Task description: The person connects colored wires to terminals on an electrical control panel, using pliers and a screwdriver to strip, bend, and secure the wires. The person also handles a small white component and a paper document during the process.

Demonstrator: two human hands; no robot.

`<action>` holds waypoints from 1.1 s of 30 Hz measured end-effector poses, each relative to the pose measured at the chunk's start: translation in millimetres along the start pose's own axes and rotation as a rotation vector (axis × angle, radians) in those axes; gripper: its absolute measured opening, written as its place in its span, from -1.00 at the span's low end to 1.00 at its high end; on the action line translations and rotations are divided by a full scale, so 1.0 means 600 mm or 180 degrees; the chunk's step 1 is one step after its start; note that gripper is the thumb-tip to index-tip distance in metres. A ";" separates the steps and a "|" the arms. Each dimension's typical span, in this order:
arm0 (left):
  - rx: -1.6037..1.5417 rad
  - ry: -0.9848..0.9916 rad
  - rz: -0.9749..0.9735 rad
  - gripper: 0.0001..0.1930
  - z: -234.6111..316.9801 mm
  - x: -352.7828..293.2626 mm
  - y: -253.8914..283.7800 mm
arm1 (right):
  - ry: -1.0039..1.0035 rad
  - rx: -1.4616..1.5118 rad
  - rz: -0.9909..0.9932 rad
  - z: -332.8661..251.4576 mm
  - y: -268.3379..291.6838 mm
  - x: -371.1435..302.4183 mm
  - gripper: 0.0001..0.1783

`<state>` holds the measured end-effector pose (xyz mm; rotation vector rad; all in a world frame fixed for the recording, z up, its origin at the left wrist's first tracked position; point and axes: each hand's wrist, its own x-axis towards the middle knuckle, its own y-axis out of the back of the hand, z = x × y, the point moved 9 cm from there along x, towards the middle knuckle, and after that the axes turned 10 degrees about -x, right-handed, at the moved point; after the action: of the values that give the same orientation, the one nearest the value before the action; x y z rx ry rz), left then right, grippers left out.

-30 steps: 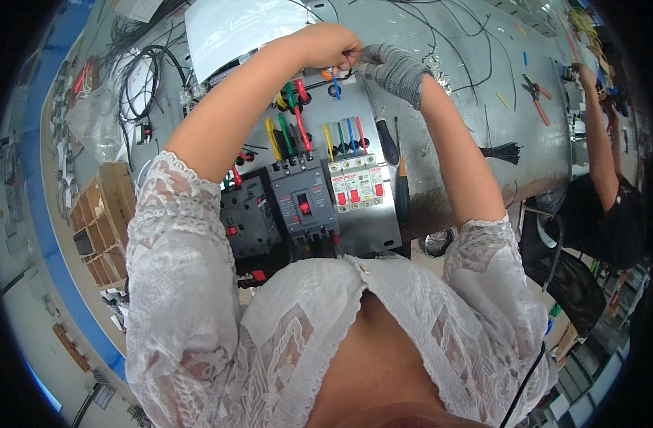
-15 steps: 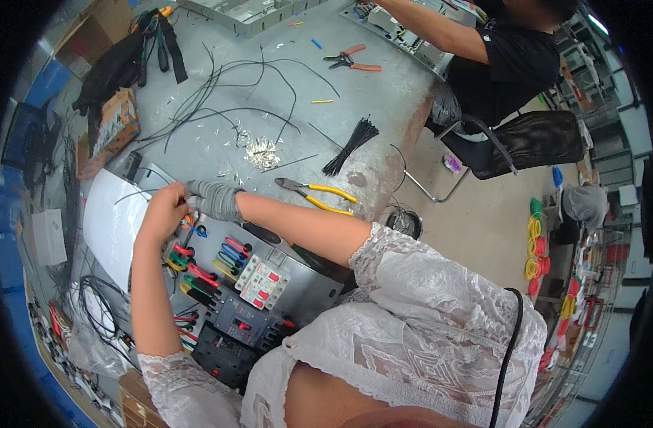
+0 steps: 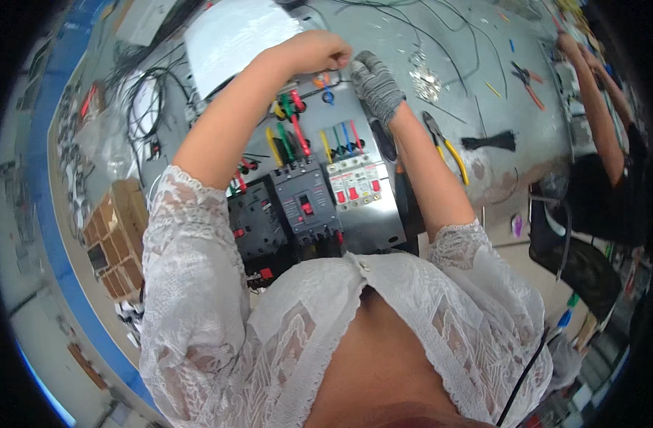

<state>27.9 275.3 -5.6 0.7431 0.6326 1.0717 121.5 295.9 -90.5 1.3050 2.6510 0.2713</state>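
My bare left hand (image 3: 315, 53) is closed, its fingertips pinched at the far edge of a metal panel. Close beside it, my right hand (image 3: 378, 85) wears a grey knitted glove, with its fingers curled toward the left fingertips. Whatever they may hold is too small or hidden to name. Below the hands are orange and blue wire ends (image 3: 327, 93) and a red wire loop (image 3: 298, 100). Nearer me on the panel sit a dark grey circuit breaker (image 3: 305, 203), a white breaker with red toggles (image 3: 353, 184) and a black breaker (image 3: 255, 225), with coloured wires rising behind them.
Yellow-handled pliers (image 3: 451, 153), black cable ties (image 3: 489, 140) and a pile of small metal pieces (image 3: 426, 82) lie right of my hands. A white sheet (image 3: 237, 39) is at far left, a cardboard box (image 3: 119, 235) at left. Another person's arm (image 3: 597, 118) shows at right.
The whole view has turned and shifted, so the panel now sits more upright and central. Both hands stay close together at the panel's far edge.
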 end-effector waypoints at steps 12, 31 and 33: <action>-0.0281 -0.0310 0.1595 -0.81 0.107 -0.153 0.177 | -0.0073 -0.0633 -0.0238 -0.029 -0.004 -0.007 -0.64; -0.1199 0.1989 0.4284 -0.90 0.093 -0.852 -0.222 | -0.0763 -0.2533 -0.0959 -0.007 -0.047 0.024 -0.61; -0.0867 0.1901 0.4322 -0.90 0.100 -0.850 -0.222 | -0.0310 -0.2892 -0.0761 0.006 -0.050 0.072 -0.61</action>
<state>-34.2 -251.2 -23.9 0.5586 0.4003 2.6360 73.8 312.6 -104.6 0.6667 2.0988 1.1555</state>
